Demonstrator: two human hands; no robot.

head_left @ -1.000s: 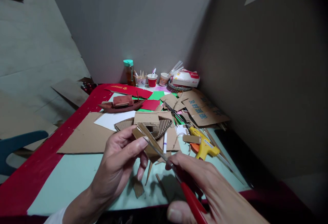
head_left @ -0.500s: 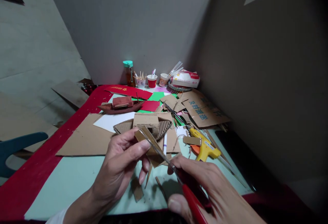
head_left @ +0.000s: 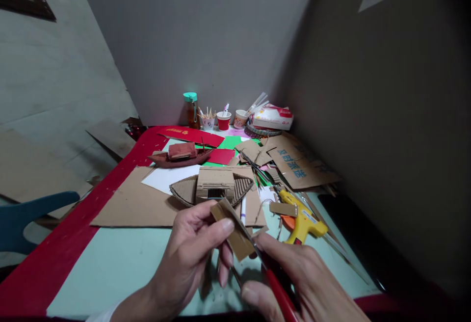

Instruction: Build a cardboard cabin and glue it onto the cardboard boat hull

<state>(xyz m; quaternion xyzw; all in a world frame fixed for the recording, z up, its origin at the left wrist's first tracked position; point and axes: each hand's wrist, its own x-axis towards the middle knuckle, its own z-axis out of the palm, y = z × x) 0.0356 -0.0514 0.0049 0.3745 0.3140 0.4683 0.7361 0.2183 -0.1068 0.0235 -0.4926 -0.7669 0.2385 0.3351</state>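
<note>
While the left hand (head_left: 191, 253) pinches a cardboard strip (head_left: 232, 228) between thumb and fingers, the right hand (head_left: 298, 282) grips red-handled scissors (head_left: 274, 282), whose blades meet the strip's lower edge; whether the blades are apart cannot be told. The strip is held above the table (head_left: 110, 263), just in front of the cardboard boat (head_left: 213, 188). Right of the boat lies a yellow glue gun (head_left: 303, 216). Behind the boat sits a red boat (head_left: 180, 154). Further behind it, against the wall, stand a bottle (head_left: 191, 110) and cups (head_left: 223, 120).
</note>
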